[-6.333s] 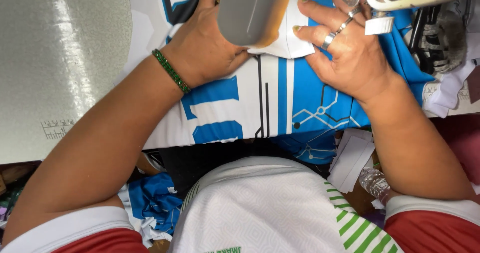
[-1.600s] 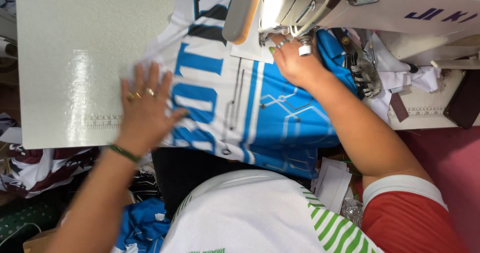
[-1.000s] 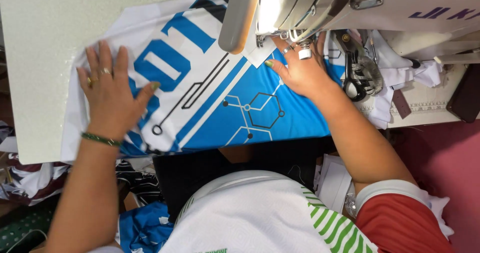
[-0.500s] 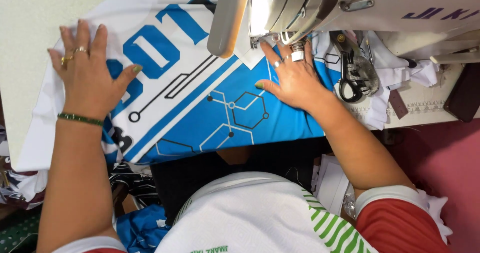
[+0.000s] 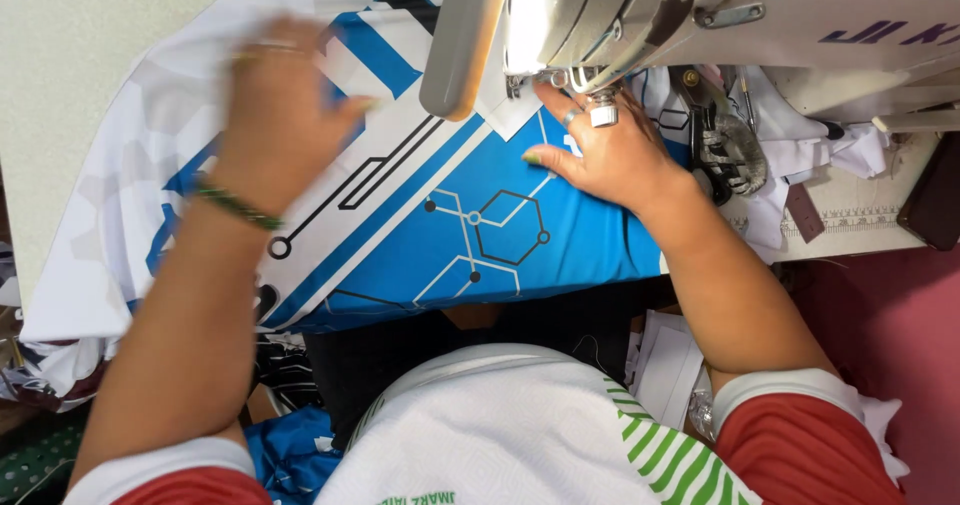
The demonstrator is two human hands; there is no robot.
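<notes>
Neither hand grasps anything: both lie flat, fingers spread, pressing on the blue and white printed fabric (image 5: 430, 215). Right hand (image 5: 610, 155) rests palm down on the blue part of the fabric, directly below the sewing machine (image 5: 640, 15), with its fingertips just at the machine's foot; rings show on two of its fingers. Left hand (image 5: 280, 115) is blurred, so its fingers are hard to read, but it looks open and laid on the white part of the fabric, well to the left of the sewing machine, with a green beaded bracelet (image 5: 235, 205) on the wrist.

Fabric spreads over the pale table (image 5: 90, 55) from beneath the sewing machine out to the left, and its near edge hangs over the table's front towards the person's lap. Its print shows black lines and a hexagon on blue, just below the machine.

To the right of the sewing machine lie white cloth scraps (image 5: 800, 155) and a dark metal part, close beside the right hand.
</notes>
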